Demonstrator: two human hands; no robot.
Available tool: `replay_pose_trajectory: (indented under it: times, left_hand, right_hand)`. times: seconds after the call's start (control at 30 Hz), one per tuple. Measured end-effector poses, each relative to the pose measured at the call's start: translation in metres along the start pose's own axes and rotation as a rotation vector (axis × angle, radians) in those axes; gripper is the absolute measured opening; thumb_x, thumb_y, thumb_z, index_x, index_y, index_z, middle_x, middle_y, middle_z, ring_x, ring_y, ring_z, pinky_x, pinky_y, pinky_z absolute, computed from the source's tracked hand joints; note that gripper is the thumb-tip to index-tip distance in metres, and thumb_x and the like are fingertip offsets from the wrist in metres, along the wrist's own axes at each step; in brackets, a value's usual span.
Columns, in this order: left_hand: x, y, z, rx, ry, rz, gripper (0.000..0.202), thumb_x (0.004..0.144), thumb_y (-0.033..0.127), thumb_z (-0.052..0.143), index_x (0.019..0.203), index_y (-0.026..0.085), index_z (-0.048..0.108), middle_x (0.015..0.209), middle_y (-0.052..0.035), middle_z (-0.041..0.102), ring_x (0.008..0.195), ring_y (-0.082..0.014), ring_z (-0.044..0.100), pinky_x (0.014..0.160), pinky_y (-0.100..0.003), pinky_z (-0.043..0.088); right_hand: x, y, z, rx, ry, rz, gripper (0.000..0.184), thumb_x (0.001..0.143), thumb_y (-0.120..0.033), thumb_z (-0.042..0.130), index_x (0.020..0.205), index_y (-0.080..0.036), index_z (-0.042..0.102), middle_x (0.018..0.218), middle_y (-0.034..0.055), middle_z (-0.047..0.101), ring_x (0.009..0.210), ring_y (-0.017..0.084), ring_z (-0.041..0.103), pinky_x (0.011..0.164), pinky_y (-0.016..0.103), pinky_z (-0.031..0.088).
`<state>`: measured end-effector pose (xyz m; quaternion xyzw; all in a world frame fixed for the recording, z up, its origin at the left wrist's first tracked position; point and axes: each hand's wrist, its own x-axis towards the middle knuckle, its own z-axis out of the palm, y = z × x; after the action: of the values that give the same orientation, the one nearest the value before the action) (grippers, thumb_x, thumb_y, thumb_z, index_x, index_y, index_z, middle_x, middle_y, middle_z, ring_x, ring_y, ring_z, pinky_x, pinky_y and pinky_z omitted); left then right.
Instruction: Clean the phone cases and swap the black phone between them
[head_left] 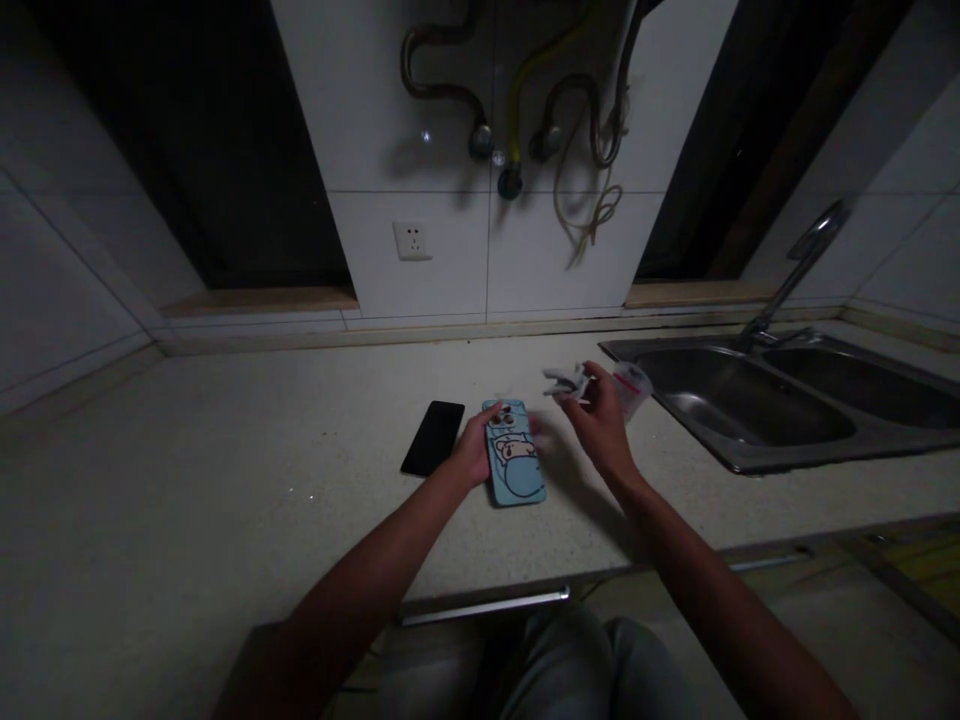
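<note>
A phone in a light blue cartoon case [516, 458] lies back-up on the pale counter [225, 480]. My left hand [474, 450] rests against its left edge, fingers curled onto the case. Just to the right and a little above the counter, my right hand [596, 420] is closed in a pinch on a small crumpled white wrapper [566, 383]. A black phone [433, 437] lies flat to the left of the blue one, untouched.
A small clear plastic packet with red print [631, 387] sits by the sink's left rim. A steel double sink [787, 400] with a tap [795, 270] fills the right. On the tiled wall are a socket [412, 240] and hanging hoses [525, 100].
</note>
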<state>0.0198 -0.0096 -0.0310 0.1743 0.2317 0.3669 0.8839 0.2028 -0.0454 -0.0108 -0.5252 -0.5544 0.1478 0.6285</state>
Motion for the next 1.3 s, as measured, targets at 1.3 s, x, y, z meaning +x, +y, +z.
replay_pose_trajectory:
  times: [1.3]
  left_hand:
    - [0.002, -0.002, -0.006, -0.019, -0.027, 0.041, 0.065, 0.098, 0.055, 0.031, 0.124, 0.004, 0.062, 0.104, -0.0233, 0.073, 0.098, -0.0359, 0.07, 0.093, -0.054, 0.049]
  right_hand:
    - [-0.079, -0.021, -0.03, -0.426, -0.832, -0.563, 0.04, 0.1, -0.03, 0.049, 0.136, -0.017, 0.059, 0.141, 0.0152, 0.058, 0.131, 0.025, 0.056, 0.108, 0.042, 0.05]
